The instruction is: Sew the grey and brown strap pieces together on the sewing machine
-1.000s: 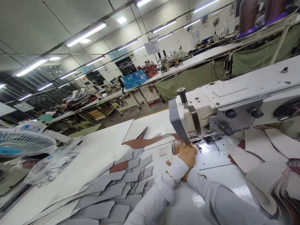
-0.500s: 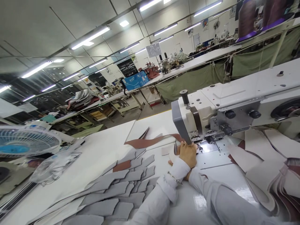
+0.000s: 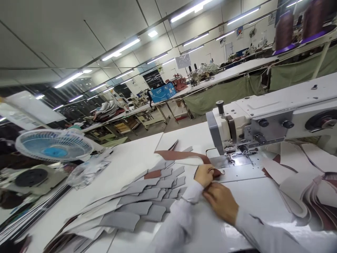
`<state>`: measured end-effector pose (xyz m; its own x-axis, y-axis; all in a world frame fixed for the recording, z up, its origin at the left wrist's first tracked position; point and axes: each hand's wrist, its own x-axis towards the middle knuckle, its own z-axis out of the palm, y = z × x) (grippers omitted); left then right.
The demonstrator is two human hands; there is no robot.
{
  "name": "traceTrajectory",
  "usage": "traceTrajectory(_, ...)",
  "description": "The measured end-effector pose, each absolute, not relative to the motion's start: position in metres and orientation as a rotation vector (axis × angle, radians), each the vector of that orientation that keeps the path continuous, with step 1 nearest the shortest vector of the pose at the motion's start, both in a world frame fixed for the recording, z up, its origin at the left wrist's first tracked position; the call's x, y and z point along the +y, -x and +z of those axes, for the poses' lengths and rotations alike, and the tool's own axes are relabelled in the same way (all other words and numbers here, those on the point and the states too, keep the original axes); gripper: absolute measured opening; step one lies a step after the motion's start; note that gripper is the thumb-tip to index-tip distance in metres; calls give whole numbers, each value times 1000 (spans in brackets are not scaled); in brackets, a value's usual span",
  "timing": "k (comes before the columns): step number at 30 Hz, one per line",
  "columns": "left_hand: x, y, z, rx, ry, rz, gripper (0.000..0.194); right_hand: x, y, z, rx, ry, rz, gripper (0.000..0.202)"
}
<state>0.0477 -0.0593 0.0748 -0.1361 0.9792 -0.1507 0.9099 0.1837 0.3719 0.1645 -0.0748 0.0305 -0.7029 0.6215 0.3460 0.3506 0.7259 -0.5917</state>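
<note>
My left hand (image 3: 204, 175) is closed on the near end of a long reddish-brown strip (image 3: 179, 155), just left of the sewing machine's needle area. Close below it, my right hand (image 3: 221, 201) has its fingers bent together near my left fingertips; whether anything is between them is hidden. The strip curves away to the left over the white table. The white sewing machine (image 3: 228, 128) stands beyond my hands, its presser foot and lit metal plate showing with no material under them.
Grey cut pieces (image 3: 142, 207) overlap on the left. Pale and brown panels (image 3: 297, 175) lie below the machine arm. A fan (image 3: 55, 146) and clear plastic bag (image 3: 85, 172) are at far left. Thread cones (image 3: 284, 31) stand upper right.
Both hands have moved back from the needle area toward me, with the strip's end coming along. My right hand, mostly hidden before, now shows. The view has shifted.
</note>
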Motion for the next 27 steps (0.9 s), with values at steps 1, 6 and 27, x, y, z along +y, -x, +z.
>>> traceTrajectory(1,-76,-43,77,2045,-1638,449,26,-80,-171,30,-2257,789,702,19)
traceTrajectory(6,-152,-49,90,1555,-936,1266,26,-102,-191,38,-1927,804,998,32)
traceTrajectory(27,-248,-60,113,1719,-985,1384,29,-139,-212,63,-1735,261,2056,33)
